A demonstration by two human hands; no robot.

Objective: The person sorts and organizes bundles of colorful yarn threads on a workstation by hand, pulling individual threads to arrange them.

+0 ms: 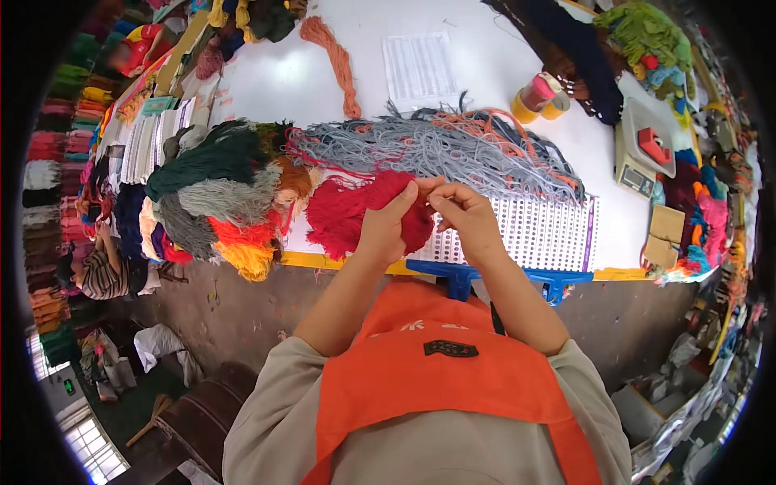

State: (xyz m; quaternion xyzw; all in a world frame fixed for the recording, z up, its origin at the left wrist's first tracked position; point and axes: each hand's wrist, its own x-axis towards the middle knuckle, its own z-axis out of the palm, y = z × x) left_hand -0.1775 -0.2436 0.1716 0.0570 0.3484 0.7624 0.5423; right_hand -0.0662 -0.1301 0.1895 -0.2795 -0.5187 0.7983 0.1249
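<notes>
A bundle of crimson yarn [335,214] hangs loosely at the table's front edge. My left hand [382,230] is closed around it, thumb on top. Close by on the right, my right hand [469,220] has its thumb and fingertips pinched together at the bundle's edge; what lies between them is too small to make out. Behind both hands stretches a long heap of grey and orange cords [477,153]. Under my right hand lies a white board with rows of dark holes [525,230], with a blue plastic piece [501,272] along its front.
Piled yarn hanks [218,174] in green, grey and orange stand at left. A peach hank [333,61] and a printed sheet [420,69] lie at the back. To the right are yellow-and-pink containers [533,95], a scale [636,176] with a red object, and navy yarn [578,48].
</notes>
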